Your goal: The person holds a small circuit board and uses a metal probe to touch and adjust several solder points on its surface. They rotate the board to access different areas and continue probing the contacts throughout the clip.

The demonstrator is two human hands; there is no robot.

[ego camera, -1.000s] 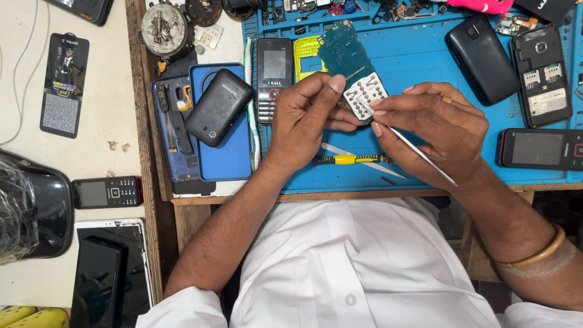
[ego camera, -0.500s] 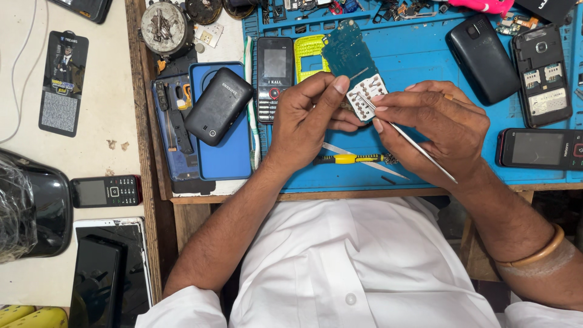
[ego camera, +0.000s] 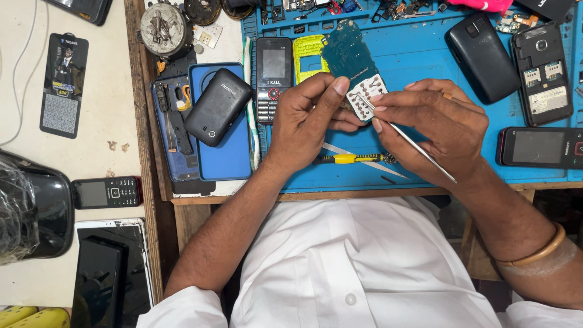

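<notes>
Currently: left hand (ego camera: 306, 124) pinches teal circuit board (ego camera: 352, 64) above the blue mat (ego camera: 425, 61), long axis tilted away from the body. Right hand (ego camera: 434, 130), just right of the board, grips thin tweezers (ego camera: 413, 143), tip at its keypad end. Right hand nearer.

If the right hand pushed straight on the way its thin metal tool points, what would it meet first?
Most likely the circuit board, which the left hand holds; the right hand already has the tool's tip at its lower end.

Your wooden bench (ego camera: 273, 196) is carrying a blue rubber work mat (ego camera: 425, 54), and lying on it are a black rounded phone (ego camera: 483, 58) and yellow-handled tweezers (ego camera: 358, 159).
</notes>
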